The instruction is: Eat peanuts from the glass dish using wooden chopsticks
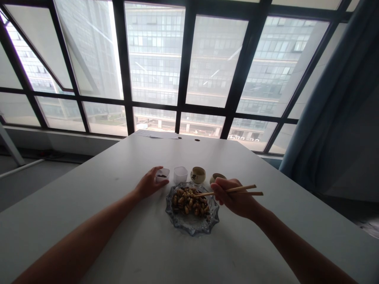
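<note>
My left hand (149, 182) is closed around the side of a small clear plastic cup (166, 174) with some dark bits in it. A pair of wooden chopsticks (242, 190) is gripped in my right hand (234, 196). Their tips reach into a heap of mixed nuts and beans (189, 202) in a scalloped glass bowl (194, 229). Whether the tips pinch a piece is too small to tell. Beyond the bowl stand a second clear cup (180, 174), a cream cup with dark lettering (198, 175), and another cream cup (217, 176) partly hidden by my right hand.
Everything stands on a white table (133, 244). White paper sheets (156, 134) lie at its far edge, near small dark holes in the tabletop. Large windows (156, 55) rise behind the table, and a blue curtain (328, 102) hangs at the right.
</note>
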Motion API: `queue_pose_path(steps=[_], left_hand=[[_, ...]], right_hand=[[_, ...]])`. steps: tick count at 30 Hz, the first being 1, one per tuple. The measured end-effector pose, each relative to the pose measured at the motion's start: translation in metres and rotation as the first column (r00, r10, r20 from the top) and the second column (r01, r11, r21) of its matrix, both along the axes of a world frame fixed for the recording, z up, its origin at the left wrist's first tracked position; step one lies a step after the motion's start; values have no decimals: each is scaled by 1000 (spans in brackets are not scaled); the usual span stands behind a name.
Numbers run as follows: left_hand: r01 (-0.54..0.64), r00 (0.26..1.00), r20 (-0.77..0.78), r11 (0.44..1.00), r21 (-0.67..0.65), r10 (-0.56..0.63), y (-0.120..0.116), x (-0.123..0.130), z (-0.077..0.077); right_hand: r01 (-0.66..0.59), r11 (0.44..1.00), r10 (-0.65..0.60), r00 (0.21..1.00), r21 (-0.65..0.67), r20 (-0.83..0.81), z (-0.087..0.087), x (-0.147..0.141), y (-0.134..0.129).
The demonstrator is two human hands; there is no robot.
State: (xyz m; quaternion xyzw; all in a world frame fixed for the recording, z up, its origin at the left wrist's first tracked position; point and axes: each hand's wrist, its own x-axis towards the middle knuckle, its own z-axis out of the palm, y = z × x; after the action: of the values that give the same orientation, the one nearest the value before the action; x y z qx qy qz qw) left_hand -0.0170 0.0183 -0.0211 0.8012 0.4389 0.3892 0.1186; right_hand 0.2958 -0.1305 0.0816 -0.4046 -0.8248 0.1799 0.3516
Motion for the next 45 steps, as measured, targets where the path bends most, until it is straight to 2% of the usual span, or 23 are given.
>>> queue_pose_path(steps=[5,9,12,15,18,21,23,26,29,32,35,39,41,43,45], left_hand=[[1,1000,11,1000,13,-2,0,0,0],[1,1000,15,1000,22,-1,1,1,0],[1,1000,17,1000,25,-2,0,1,-1],[5,1000,7,1000,5,-5,-1,0,0],[3,1000,6,1000,-8,-3,-2,0,1],[-2,1000,12,1000,-8,2,-3,1,2],[-1,1000,15,1000,0,1,-4,1,3],[-5,1000,19,1000,5,5,-6,1,4],[-10,1000,12,1000,-5,10,-6,1,5],[-7,1000,0,1000,-12,7,-5,1,4],[-1,1000,-1,1000,14,1,-4,1,3],[-31,999,12,990,135,29,-5,0,5],[-35,999,2,983,179,35,-6,1,6],[-34,999,-16,979,199,38,-7,2,6],[-54,998,-26,980,191,60,-8,2,5]], right_hand=[[-11,1000,10,998,11,66,0,0,2],[15,1000,-15,998,9,59,1,-2,1],[60,998,-61,998,-26,-24,7,0,-2],[149,986,-161,968,-77,-194,12,5,-4],[253,946,-318,841,-200,-437,2,10,-3],[243,885,-458,616,-398,-641,-22,13,-4],[188,839,-528,507,-510,-681,-40,16,-6],[162,807,-585,355,-568,-729,-63,20,-11],[147,787,-612,301,-599,-731,-75,20,-14],[153,784,-617,289,-601,-732,-78,16,-15],[217,815,-579,319,-537,-750,-74,11,-18],[371,898,-417,542,-238,-729,-73,6,-30],[366,925,-333,651,-102,-682,-76,3,-36],[327,943,-287,708,-61,-645,-80,-1,-40],[304,947,-298,695,-108,-654,-82,-5,-40]])
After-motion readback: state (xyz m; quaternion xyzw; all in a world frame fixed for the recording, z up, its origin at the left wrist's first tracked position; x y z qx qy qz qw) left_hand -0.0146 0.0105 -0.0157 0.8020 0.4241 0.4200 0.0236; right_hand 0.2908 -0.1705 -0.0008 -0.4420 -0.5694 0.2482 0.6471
